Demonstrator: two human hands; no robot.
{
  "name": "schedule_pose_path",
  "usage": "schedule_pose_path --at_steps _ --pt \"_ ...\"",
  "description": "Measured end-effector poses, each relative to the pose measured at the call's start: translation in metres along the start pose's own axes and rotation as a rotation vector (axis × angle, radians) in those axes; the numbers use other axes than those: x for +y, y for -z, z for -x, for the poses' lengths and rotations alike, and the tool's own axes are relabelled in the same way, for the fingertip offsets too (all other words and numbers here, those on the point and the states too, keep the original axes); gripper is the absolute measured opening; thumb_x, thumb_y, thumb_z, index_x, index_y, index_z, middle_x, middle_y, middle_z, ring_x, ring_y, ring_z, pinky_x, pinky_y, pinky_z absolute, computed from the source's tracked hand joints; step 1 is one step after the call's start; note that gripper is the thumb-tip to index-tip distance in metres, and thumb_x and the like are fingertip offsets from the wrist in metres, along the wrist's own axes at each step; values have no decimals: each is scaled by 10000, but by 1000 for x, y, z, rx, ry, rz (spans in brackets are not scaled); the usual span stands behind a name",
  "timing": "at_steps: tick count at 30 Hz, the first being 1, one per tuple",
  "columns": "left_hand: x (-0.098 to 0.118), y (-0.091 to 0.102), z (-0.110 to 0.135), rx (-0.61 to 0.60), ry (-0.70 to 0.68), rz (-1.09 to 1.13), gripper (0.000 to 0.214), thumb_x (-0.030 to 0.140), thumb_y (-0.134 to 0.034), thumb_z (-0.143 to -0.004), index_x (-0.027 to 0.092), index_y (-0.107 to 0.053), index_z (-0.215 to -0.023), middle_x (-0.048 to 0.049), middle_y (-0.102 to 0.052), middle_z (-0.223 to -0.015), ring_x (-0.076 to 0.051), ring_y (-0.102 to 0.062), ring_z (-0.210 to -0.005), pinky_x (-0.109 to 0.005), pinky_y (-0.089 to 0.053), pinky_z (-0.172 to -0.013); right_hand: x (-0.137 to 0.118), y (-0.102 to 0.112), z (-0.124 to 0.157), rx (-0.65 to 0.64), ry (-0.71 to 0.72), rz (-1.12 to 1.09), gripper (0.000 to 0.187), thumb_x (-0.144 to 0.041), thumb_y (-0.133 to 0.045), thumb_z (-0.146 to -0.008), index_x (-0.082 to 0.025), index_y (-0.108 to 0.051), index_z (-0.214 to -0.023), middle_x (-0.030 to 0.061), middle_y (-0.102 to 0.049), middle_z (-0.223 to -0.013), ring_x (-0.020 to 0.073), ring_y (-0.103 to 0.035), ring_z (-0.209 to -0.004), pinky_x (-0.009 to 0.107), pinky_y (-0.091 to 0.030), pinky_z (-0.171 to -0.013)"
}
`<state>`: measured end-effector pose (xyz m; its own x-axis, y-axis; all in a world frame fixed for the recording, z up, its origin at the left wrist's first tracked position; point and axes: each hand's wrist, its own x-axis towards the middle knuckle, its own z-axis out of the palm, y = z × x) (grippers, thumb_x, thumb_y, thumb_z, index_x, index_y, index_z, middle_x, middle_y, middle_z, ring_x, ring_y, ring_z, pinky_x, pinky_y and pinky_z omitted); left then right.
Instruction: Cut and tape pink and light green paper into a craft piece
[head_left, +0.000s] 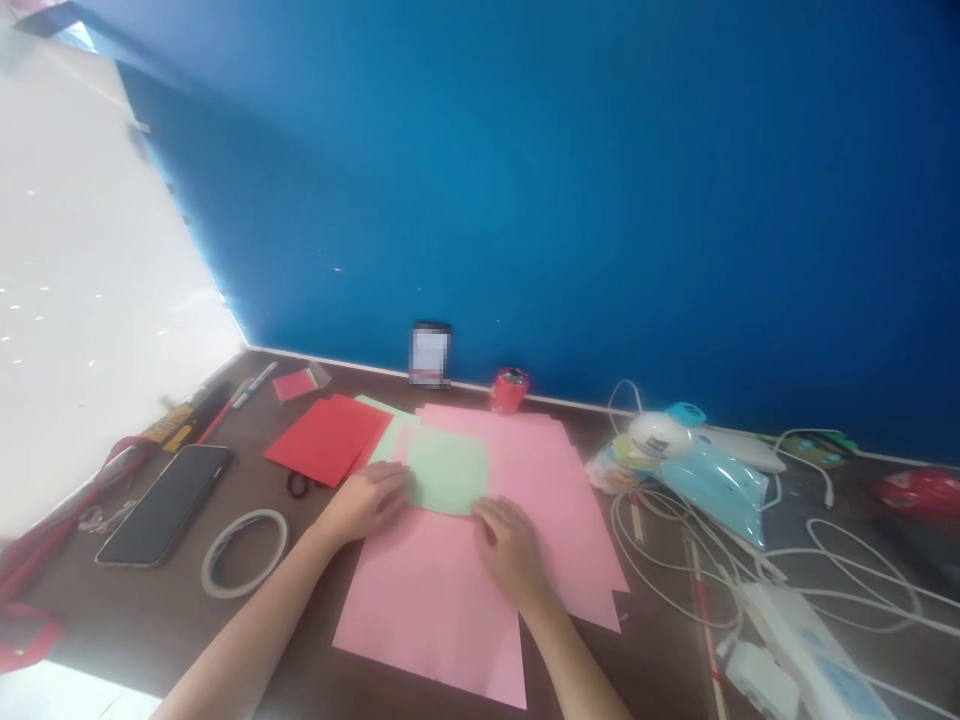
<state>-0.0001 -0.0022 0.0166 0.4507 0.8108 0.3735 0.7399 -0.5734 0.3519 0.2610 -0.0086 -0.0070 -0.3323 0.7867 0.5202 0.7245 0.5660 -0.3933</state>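
A light green sheet of paper [448,472] lies over pink sheets of paper [442,600]. My left hand [373,500] is at its left edge, with the fingers close together and gripping that side. At the lower right corner, my right hand [508,540] pinches the same green sheet between thumb and curled fingers. A narrow pink strip shows beside the green sheet, above my left fingers. Red sheets of paper [326,438] lie to the left, partly over more green paper. The undersides of both hands' fingertips are hidden.
On the left are a roll of tape [279,530], a smartphone [166,505] and pens [255,384]. A red container [510,390] stands by the blue wall [525,200]. Tangled white cables [675,590], a blue plastic packet [716,485] and a power strip [806,650] crowd the right.
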Motion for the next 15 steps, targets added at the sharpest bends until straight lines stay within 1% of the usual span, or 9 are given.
schedule_pose_path --at_steps 2,4,7,10,12,15 --pt "1 2 -1 -76 -43 31 395 350 -502 -835 213 -513 -1206 -78 -575 -1209 -231 -496 -1154 -418 -373 -1000 1 0 0 7 -11 -32 272 -112 -438 -779 -207 -666 -895 50 -698 -891 200 -634 -866 416 -503 -833" --pt "2 4 -3 -119 -71 54 405 347 -526 -822 213 -514 -1203 -76 -579 -1203 -227 -492 -1160 -425 -356 -1013 1 0 0 13 -25 -60 272 -120 -445 -781 -213 -669 -905 51 -697 -904 201 -635 -881 400 -519 -810" --pt "2 4 -4 -114 -71 50 334 291 -503 -840 217 -543 -1163 -69 -609 -1154 -217 -521 -1126 -416 -382 -991 1 1 1 4 -42 -83 271 -126 -452 -782 -216 -671 -914 50 -698 -916 201 -636 -889 391 -525 -804" --pt "3 4 -4 -99 -93 40 251 269 -454 -869 220 -599 -1068 -60 -640 -1083 -205 -558 -1069 -380 -423 -949 1 2 0 -4 -54 -91 268 -130 -451 -786 -214 -670 -916 49 -698 -916 201 -636 -890 389 -524 -800" --pt "4 4 -4 -94 -110 35 246 258 -411 -891 222 -625 -1006 -56 -654 -1030 -197 -577 -1029 -361 -444 -920 1 2 0 -3 -56 -89 259 -138 -451 -791 -211 -669 -911 49 -698 -909 201 -636 -881 392 -519 -798" --pt "5 4 -4 -86 -109 23 266 266 -382 -905 223 -636 -969 -53 -660 -981 -194 -590 -992 -351 -462 -885 2 1 0 6 -48 -76 250 -146 -457 -788 -217 -667 -904 45 -699 -892 199 -638 -856 396 -513 -790"
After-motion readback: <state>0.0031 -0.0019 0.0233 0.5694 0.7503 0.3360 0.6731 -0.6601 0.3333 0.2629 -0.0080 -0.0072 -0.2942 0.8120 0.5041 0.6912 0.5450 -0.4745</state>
